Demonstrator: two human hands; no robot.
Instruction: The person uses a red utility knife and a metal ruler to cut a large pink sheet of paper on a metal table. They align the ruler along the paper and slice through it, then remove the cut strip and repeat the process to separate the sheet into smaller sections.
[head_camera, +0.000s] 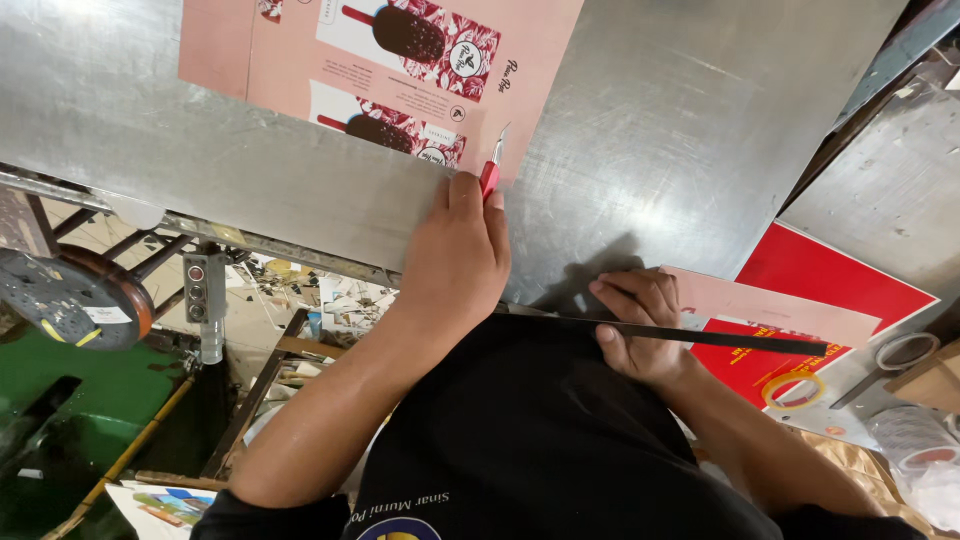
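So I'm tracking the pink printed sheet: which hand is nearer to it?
Left. The left hand, holding a red craft knife, is at the pink printed sheet's lower edge; the right hand is off at the table's near edge, holding a dark ruler.

Your left hand (455, 255) covers most of the red craft knife (490, 172), so your grip on its handle stays hidden. The pink printed sheet (300, 60) runs off the top edge. Your right hand (640, 325) hides part of the dark ruler (700, 337).

The person wears a black short-sleeved shirt; a round printed emblem with pale lettering sits on its front. Both forearms are bare; no gloves, rings or watch show.
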